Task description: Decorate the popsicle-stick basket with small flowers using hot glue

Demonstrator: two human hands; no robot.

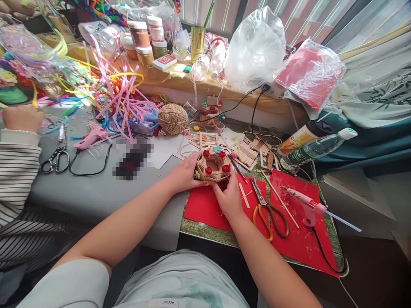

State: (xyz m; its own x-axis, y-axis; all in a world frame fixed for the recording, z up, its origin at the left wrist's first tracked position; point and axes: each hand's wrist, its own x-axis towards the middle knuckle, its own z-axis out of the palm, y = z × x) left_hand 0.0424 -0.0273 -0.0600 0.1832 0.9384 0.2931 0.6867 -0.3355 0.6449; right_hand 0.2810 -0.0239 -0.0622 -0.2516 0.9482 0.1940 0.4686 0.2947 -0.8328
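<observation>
Between my two hands is a small many-sided craft-stick box with an open middle, tilted so its top faces me. Red roses and a blue flower decorate its rim, and a yellowish flower shows at its left side. My left hand grips the left side. My right hand holds the lower right side, thumb in front. Beneath lies red paper with a loose craft stick on it. Orange-handled scissors rest just right of my right hand.
A pink glue gun and a thin wooden stick lie at right. Behind are loose craft sticks, a twine ball and a water bottle. A co-worker's hand is at left, near pipe cleaners and scissors.
</observation>
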